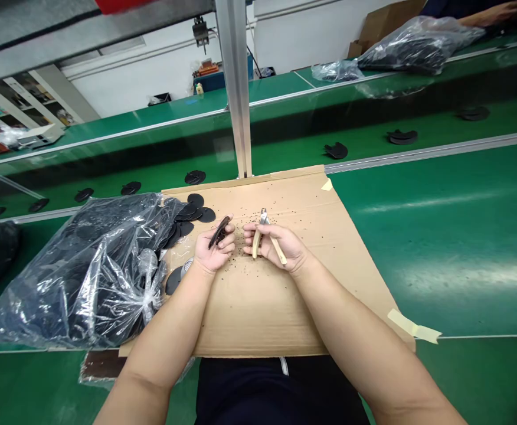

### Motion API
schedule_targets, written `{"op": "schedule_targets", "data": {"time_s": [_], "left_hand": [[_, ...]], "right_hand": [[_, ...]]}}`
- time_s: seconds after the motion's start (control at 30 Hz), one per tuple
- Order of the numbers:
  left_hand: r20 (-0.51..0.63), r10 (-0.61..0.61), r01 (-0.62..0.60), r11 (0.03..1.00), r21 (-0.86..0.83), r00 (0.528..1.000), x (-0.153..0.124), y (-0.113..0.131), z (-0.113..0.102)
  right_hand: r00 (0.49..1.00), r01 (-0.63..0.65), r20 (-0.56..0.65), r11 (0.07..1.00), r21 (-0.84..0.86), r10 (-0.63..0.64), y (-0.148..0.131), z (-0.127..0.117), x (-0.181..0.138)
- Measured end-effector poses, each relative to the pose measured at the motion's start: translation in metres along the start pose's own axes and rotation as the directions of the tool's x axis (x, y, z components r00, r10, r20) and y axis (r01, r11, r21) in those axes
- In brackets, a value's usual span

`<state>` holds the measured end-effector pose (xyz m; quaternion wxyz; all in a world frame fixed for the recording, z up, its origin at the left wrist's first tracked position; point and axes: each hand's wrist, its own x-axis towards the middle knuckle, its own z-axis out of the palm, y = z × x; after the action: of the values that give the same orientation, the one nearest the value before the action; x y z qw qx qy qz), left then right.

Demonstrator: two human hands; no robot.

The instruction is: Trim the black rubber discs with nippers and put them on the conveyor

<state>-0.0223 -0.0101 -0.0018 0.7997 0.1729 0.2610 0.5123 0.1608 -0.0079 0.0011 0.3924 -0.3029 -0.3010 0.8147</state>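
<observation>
My left hand (215, 251) is closed on a black curved plastic part (219, 232), tilted on edge between thumb and fingers. Across from it, my right hand (280, 243) grips a pair of nippers (264, 229) with cream handles, which are spread apart; the metal jaws point away from me. The nippers and the black part are apart. Below both hands is a cardboard sheet (258, 307), sprinkled with tiny black bits. Several black rounded flat pieces (195, 211) lie in a loose pile left of my left hand.
A big clear plastic bag (85, 277) full of black pieces covers the left side. Beyond the cardboard, black parts (336, 150) sit spaced along a green belt (285, 150). A metal post (236, 88) rises behind the cardboard. At the far right, another person's hand (497, 15) shows near a bag.
</observation>
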Motion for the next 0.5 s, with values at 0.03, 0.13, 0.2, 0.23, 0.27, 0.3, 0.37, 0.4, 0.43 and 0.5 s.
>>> {"op": "schedule_targets", "data": {"time_s": [0.03,0.13,0.2,0.23,0.27,0.3,0.37,0.4,0.43,0.5], "left_hand": [[-0.018,0.004,-0.004,1.000,0.002,1.000,0.001,-0.001,0.000],[-0.126,0.059,-0.052,0.997,0.058,0.990,0.008,-0.005,-0.001],[-0.180,0.141,-0.121,0.986,0.119,0.974,0.014,-0.009,-0.002],[-0.187,0.182,-0.157,0.977,0.141,0.965,0.016,-0.010,-0.004],[-0.191,0.220,-0.192,0.969,0.154,0.957,0.018,-0.011,-0.005],[-0.196,0.251,-0.221,0.962,0.163,0.948,0.020,-0.012,-0.006],[-0.205,0.297,-0.259,0.946,0.194,0.932,0.022,-0.015,-0.007],[-0.205,0.315,-0.269,0.937,0.223,0.927,0.022,-0.017,-0.006],[-0.210,0.332,-0.275,0.926,0.259,0.919,0.023,-0.020,-0.003],[-0.253,0.361,-0.276,0.908,0.316,0.898,0.026,-0.026,0.007]], "right_hand": [[0.999,-0.034,0.020,0.998,0.048,0.033,-0.004,-0.002,0.000],[0.998,-0.053,0.026,0.998,0.040,0.052,-0.010,-0.009,-0.001],[1.000,0.031,0.002,1.000,0.002,-0.031,-0.011,-0.013,-0.002],[0.996,0.084,-0.007,0.996,-0.026,-0.085,-0.012,-0.013,-0.002],[0.990,0.140,-0.013,0.988,-0.070,-0.141,-0.012,-0.012,-0.002],[0.980,0.197,-0.012,0.970,-0.142,-0.201,-0.014,-0.008,-0.003],[0.942,0.316,0.016,0.866,-0.388,-0.336,-0.019,0.008,-0.005],[0.914,0.371,0.068,0.756,-0.540,-0.400,-0.022,0.021,-0.006],[0.886,0.414,0.151,0.601,-0.684,-0.438,-0.025,0.036,-0.005],[0.849,0.475,0.378,0.222,-0.851,-0.369,-0.025,0.072,0.000]]}}
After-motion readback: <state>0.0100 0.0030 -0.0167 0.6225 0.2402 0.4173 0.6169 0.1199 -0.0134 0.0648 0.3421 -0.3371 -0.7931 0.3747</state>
